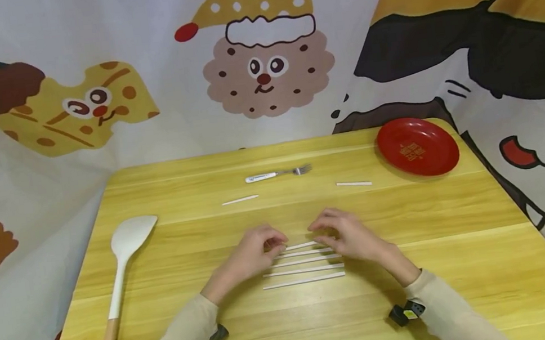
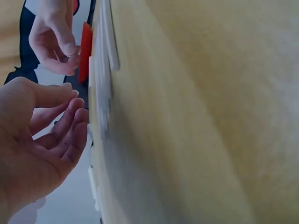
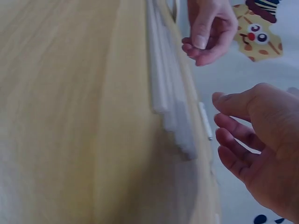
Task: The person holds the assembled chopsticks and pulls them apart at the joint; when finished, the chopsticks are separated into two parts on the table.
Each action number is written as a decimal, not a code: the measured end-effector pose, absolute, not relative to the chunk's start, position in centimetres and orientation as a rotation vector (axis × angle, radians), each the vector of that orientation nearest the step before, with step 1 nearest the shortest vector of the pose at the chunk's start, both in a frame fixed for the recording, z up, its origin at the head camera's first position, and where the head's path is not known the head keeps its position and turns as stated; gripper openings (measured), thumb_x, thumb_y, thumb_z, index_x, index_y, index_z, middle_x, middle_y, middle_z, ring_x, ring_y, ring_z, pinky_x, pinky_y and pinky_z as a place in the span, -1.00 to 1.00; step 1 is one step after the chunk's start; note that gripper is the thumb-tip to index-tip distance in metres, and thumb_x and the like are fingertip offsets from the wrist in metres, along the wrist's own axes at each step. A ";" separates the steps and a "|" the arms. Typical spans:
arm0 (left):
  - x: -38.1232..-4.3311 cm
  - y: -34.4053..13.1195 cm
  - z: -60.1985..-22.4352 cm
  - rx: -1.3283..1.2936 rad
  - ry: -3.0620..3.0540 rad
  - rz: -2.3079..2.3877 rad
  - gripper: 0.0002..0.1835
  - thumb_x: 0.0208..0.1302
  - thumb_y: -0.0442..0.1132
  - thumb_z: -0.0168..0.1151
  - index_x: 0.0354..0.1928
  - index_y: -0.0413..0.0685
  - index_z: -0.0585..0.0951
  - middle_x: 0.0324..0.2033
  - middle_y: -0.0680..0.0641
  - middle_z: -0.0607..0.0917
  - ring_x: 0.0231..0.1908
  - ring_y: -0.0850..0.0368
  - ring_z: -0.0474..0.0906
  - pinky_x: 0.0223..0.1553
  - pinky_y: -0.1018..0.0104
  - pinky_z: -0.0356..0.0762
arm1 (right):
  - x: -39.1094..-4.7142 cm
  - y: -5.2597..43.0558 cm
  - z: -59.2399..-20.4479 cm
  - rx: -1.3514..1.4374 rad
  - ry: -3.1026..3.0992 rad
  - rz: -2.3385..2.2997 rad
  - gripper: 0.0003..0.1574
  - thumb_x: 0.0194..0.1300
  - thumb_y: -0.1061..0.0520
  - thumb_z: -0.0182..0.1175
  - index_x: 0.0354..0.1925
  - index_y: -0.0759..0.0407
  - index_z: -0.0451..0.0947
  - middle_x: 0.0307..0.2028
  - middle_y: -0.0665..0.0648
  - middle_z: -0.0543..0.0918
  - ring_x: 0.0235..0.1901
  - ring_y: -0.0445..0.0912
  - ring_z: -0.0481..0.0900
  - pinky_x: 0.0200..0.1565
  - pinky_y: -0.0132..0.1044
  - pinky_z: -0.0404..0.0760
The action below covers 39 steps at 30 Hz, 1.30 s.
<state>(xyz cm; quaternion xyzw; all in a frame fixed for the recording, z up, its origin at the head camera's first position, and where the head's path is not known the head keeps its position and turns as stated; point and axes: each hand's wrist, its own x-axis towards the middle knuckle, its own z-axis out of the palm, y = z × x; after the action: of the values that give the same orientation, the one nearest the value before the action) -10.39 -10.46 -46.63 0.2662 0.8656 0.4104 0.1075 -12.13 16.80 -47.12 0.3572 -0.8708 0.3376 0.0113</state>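
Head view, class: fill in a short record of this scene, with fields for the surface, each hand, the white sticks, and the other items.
surface: yellow wooden table
left hand: fingers loosely curled at the left ends of the row of sticks; grip unclear
right hand: fingers curled over the right ends; grip unclear
row of sticks: about five white sticks lying parallel between the hands
loose sticks: one far left, one far right
fork: far edge, white handle
spatula: left side, wooden handle
red plate: far right corner
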 end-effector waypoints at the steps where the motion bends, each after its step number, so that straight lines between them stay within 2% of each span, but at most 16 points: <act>1: -10.4 -10.4 -46.8 0.774 2.543 1.198 -0.83 0.36 -0.36 0.29 -0.05 -0.19 0.71 -0.24 0.02 0.66 -0.23 0.23 0.56 -0.16 0.43 0.62 | -12.1 16.6 -47.3 1.119 -2.733 1.064 -0.71 0.20 0.25 0.45 -0.08 0.18 0.72 -0.13 0.06 0.71 -0.17 -0.09 0.68 -0.16 -0.24 0.73; 6: -10.5 -10.3 -47.3 0.772 2.540 1.171 -0.84 0.37 -0.36 0.29 -0.06 -0.16 0.72 -0.23 0.02 0.67 -0.22 0.22 0.58 -0.13 0.41 0.63 | -12.2 16.1 -48.4 1.136 -2.793 1.074 -0.76 0.21 0.27 0.44 -0.11 0.16 0.71 -0.17 0.04 0.69 -0.20 -0.15 0.67 -0.16 -0.38 0.71; 14: -10.8 -9.9 -47.6 0.757 2.564 1.112 -0.85 0.38 -0.37 0.26 -0.08 -0.13 0.73 -0.28 0.02 0.66 -0.25 0.23 0.56 -0.19 0.39 0.59 | -12.4 16.0 -49.0 1.099 -2.849 1.096 -0.88 0.29 0.26 0.38 -0.19 0.10 0.71 -0.23 -0.03 0.66 -0.22 -0.24 0.66 -0.16 -0.41 0.69; 22: -10.8 -9.7 -47.0 0.757 2.588 1.125 -0.81 0.36 -0.37 0.29 -0.03 -0.14 0.72 -0.23 0.00 0.67 -0.21 0.19 0.58 -0.12 0.38 0.63 | -11.9 15.9 -48.1 1.067 -2.780 1.176 -0.87 0.30 0.33 0.33 -0.18 0.19 0.69 -0.22 0.02 0.63 -0.21 -0.16 0.67 -0.13 -0.43 0.71; 27: -10.9 -9.5 -46.3 0.768 2.624 1.149 -0.84 0.35 -0.30 0.33 -0.06 -0.09 0.73 -0.25 0.05 0.66 -0.30 0.26 0.51 -0.24 0.43 0.57 | -11.6 15.7 -47.2 1.041 -2.727 1.263 -0.82 0.27 0.38 0.32 -0.17 0.20 0.70 -0.19 0.04 0.64 -0.19 -0.14 0.67 -0.11 -0.41 0.71; 30: -10.8 -9.4 -45.9 0.788 2.643 1.151 -0.85 0.34 -0.30 0.35 -0.08 -0.08 0.73 -0.28 0.07 0.65 -0.33 0.27 0.47 -0.30 0.43 0.54 | -11.5 15.6 -46.8 1.053 -2.695 1.240 -0.80 0.27 0.38 0.33 -0.15 0.20 0.71 -0.19 0.05 0.64 -0.21 -0.16 0.64 -0.15 -0.41 0.71; 39: -10.5 -9.4 -44.8 0.831 2.652 1.222 -0.90 0.34 -0.31 0.34 -0.15 -0.14 0.73 -0.27 0.03 0.61 -0.29 0.25 0.54 -0.20 0.48 0.63 | -11.5 15.2 -45.7 1.105 -2.590 1.217 -0.80 0.28 0.34 0.34 -0.14 0.14 0.74 -0.20 0.01 0.66 -0.24 -0.21 0.58 -0.27 -0.41 0.65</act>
<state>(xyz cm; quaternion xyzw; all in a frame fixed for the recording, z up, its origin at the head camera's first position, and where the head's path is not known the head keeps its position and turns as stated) -10.46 -9.39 -44.82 0.2733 0.8723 0.4019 0.0526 -11.51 15.25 -45.73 0.3600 -0.8438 0.3964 0.0370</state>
